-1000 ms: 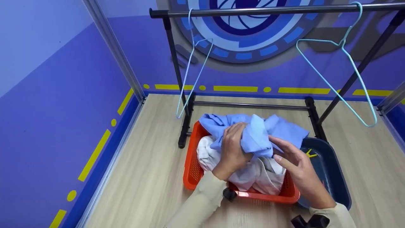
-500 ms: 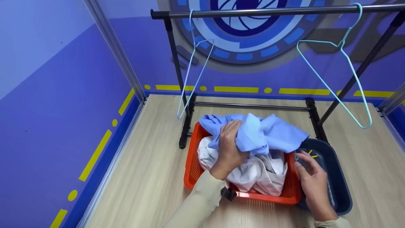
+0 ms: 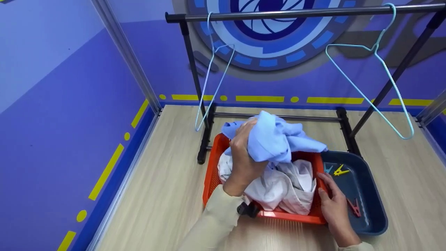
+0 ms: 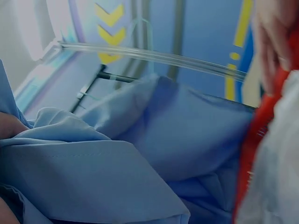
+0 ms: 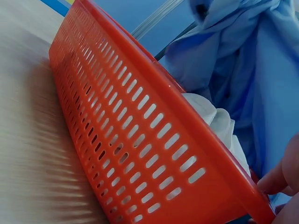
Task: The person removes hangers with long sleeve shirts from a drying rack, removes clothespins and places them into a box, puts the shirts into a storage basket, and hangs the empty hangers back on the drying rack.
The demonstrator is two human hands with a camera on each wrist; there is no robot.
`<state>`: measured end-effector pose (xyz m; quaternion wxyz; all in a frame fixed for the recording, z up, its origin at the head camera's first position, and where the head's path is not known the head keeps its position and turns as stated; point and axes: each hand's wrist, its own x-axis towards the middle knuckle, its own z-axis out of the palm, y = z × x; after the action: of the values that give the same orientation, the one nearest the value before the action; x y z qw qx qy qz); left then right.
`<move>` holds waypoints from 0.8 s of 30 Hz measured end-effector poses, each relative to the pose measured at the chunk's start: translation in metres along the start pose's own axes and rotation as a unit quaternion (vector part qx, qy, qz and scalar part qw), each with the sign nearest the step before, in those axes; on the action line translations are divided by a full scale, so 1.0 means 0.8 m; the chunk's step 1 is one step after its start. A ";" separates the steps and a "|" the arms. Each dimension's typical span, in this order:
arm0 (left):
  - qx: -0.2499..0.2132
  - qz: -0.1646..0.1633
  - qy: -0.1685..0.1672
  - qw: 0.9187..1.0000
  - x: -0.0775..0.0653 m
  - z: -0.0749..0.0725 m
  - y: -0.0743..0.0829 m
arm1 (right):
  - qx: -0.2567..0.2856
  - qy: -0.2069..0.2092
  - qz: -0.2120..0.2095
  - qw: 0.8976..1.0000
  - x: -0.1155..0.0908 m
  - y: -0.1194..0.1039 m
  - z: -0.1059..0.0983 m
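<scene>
My left hand (image 3: pixel 243 158) grips a crumpled light blue shirt (image 3: pixel 270 137) above the orange-red basket (image 3: pixel 291 217). In the left wrist view, a stitched flap of the blue shirt (image 4: pixel 84 182) fills the foreground. Part of the shirt hangs over the basket's back edge. My right hand (image 3: pixel 335 209) holds the basket's right rim, with its thumb toward the inside. Close up in the right wrist view, a digit of that hand (image 5: pixel 280 175) touches the rim of the slotted basket (image 5: pixel 135 112). Whitish cloth (image 3: pixel 275 191) lies crumpled inside the basket.
Right of the basket stands a dark blue tray (image 3: pixel 374 195) with a yellow clothespin (image 3: pixel 340 170), a red clothespin (image 3: pixel 354 208) and a blue clothespin (image 3: pixel 327 169). Behind, a black rack (image 3: pixel 278 14) carries a left hanger (image 3: pixel 223 80) and a right hanger (image 3: pixel 393 80).
My left hand has raised the blue shirt, uncovering more of the basket's back right. My right hand left the shirt, moved right over the tray, then took hold of the basket's rim.
</scene>
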<state>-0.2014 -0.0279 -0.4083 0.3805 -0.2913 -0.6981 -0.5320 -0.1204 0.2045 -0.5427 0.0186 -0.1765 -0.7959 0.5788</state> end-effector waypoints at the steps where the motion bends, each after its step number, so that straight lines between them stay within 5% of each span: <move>1: 0.000 0.008 0.008 1.000 0.003 -0.002 0.004 | 0.001 -0.003 0.004 1.000 0.000 0.000 0.001; 7: 0.016 0.030 0.051 0.998 0.014 -0.020 0.029 | -0.015 -0.017 0.038 0.999 0.001 0.000 0.002; 14: 0.004 0.012 0.081 0.997 0.024 -0.044 0.056 | -0.009 0.003 0.018 1.000 0.002 0.003 0.001; 24: 0.011 0.009 0.084 0.996 0.021 -0.049 0.058 | 0.051 0.018 0.035 0.998 -0.018 -0.022 0.000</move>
<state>-0.1638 -0.0534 -0.3642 0.4457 -0.2476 -0.6670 -0.5434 -0.1115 0.1951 -0.5237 0.0216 -0.2131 -0.7584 0.6156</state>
